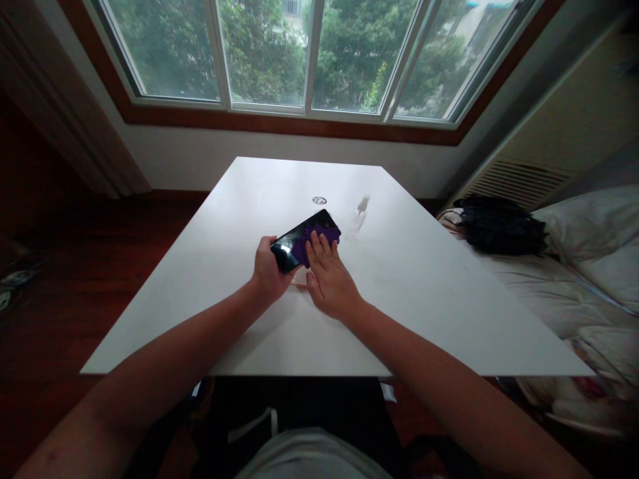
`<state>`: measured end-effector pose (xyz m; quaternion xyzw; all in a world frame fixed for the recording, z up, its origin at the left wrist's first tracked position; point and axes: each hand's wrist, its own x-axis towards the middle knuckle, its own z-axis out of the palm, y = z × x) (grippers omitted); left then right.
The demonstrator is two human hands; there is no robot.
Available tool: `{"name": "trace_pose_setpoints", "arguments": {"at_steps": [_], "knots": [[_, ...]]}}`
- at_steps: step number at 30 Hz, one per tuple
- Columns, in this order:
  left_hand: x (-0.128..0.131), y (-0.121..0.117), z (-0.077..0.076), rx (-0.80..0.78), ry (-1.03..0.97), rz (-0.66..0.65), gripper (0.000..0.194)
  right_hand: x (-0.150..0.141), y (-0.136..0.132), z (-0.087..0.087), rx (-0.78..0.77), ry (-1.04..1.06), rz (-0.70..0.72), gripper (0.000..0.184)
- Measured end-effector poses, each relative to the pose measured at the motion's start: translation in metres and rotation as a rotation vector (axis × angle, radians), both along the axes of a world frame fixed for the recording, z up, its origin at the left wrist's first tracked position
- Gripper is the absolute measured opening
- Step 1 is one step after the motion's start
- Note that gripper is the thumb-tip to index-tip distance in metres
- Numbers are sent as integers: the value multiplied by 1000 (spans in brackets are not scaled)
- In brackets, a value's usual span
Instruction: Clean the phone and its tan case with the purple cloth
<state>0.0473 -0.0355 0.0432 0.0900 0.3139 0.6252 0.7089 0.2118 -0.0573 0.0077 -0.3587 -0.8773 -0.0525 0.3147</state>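
Note:
A black smartphone (284,257) is tilted above the white table, its glossy screen facing up. My left hand (270,269) is closed around its lower left end. Over the screen's right part lies a purple cloth (301,253). My right hand (332,279) is open, fingers stretched flat on the cloth, pressing it against the phone. Beneath the hands, a flat, pale pinkish thing (299,279) shows in part; its kind is unclear. Beyond the phone stands a small clear spray bottle (360,214) with a whitish top. A small round, dark-rimmed thing (319,200) lies left of the bottle.
The white table (424,306) narrows toward the window (269,60) at the back. To the right, a dark bag or bundle (502,225) rests on pale bedding (539,293). A curtain (74,100) hangs at the left above the reddish wooden floor (114,246).

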Motion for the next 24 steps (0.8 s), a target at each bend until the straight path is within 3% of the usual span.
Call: {"name": "trace_pose_setpoints", "arguments": {"at_steps": [5,8,13,20,24], "knots": [[1,-2,-3,45,-25,-104,33,-12,-12,0,-11,-155,240,73],[1,-4,-2,62,9,-124,38,-12,-12,1,0,-175,265,71],[-1,0,-2,70,-18,-42,27,-6,-6,1,44,-147,204,72],[-4,-4,8,46,15,5,21,14,14,2,61,30,-35,87],[-3,-6,10,8,46,27,19,21,23,1,68,95,-101,93]]}}
